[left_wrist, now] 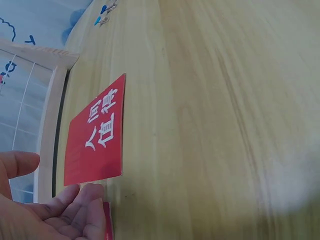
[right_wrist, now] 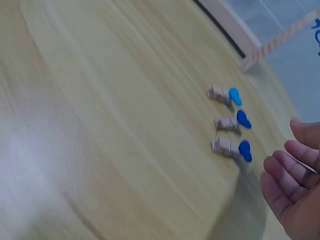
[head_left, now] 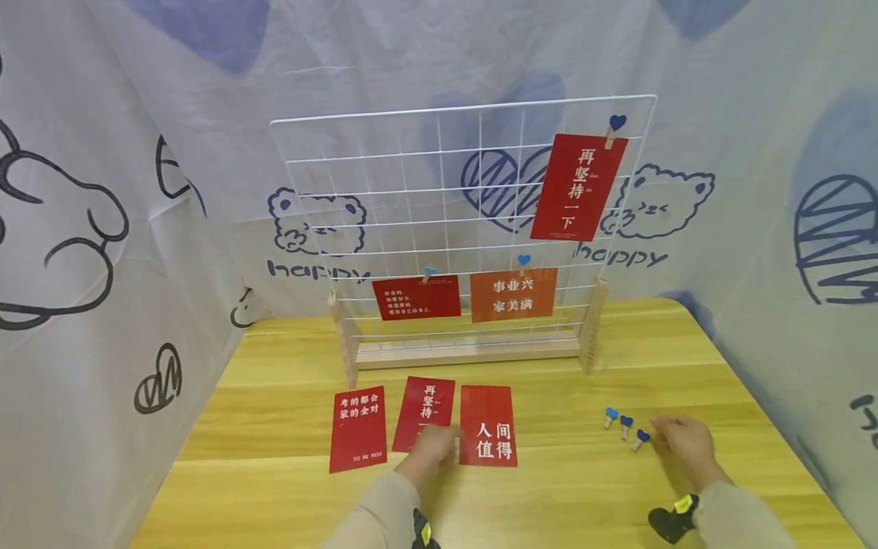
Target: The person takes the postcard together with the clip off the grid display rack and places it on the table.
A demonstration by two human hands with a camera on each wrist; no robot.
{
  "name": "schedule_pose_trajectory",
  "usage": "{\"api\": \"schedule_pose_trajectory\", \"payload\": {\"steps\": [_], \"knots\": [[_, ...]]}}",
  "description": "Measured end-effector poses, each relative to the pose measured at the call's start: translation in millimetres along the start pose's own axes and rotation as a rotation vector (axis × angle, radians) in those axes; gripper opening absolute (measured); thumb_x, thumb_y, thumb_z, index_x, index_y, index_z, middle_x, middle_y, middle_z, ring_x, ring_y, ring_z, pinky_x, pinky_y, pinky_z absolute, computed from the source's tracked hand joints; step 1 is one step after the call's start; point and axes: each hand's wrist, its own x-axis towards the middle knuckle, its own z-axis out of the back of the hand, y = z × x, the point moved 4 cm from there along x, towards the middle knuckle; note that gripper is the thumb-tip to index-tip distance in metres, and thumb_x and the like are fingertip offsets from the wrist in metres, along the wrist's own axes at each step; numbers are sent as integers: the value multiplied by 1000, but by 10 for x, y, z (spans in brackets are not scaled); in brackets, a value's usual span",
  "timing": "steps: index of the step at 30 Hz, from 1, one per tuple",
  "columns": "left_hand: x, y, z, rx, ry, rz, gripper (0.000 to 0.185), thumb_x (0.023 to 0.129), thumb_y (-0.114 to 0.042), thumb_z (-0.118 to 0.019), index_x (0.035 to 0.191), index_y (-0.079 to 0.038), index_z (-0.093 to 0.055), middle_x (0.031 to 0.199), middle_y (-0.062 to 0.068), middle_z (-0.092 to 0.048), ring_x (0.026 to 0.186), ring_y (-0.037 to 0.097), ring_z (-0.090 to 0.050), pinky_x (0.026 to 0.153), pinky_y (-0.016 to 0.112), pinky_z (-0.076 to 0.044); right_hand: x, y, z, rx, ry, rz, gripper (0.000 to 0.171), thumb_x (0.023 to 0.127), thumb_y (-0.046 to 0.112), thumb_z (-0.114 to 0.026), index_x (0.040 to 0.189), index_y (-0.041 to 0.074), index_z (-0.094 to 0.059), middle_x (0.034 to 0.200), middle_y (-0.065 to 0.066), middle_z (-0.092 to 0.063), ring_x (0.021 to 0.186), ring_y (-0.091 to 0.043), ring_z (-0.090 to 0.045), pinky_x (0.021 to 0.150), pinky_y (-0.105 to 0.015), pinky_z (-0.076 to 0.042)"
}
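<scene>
My left hand [head_left: 436, 446] hovers over the lower part of the middle red card [head_left: 427, 404], its fingertips near the left edge of the right-hand red card [head_left: 487, 412]. In the left wrist view its fingers are loosely bent, with nothing between thumb and fingers. A third red card [head_left: 358, 428] lies further left. My right hand [head_left: 686, 446] is just right of three small wooden clothespins with heart tops: a light blue one [right_wrist: 224, 95], a dark blue one [right_wrist: 232, 121] and another dark blue one [right_wrist: 231, 148]. Its fingers are relaxed and hold nothing.
A white wire grid [head_left: 439, 191] stands in a wooden base [head_left: 466, 352] at the back of the table. Clipped on it hang a large red card [head_left: 576, 191], a small red card [head_left: 418, 299] and an orange card [head_left: 513, 296]. Patterned cloth [head_left: 206, 99] surrounds the table.
</scene>
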Motion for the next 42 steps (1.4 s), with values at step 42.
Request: {"api": "schedule_pose_trajectory", "payload": {"steps": [42], "knots": [[71, -962, 136, -267, 228, -248, 36, 89, -21, -44, 114, 4, -46, 104, 14, -55, 97, 29, -52, 77, 33, -45, 866, 925, 11, 456, 331, 318, 51, 88, 32, -48, 123, -4, -41, 112, -18, -51, 95, -22, -54, 80, -37, -44]]}}
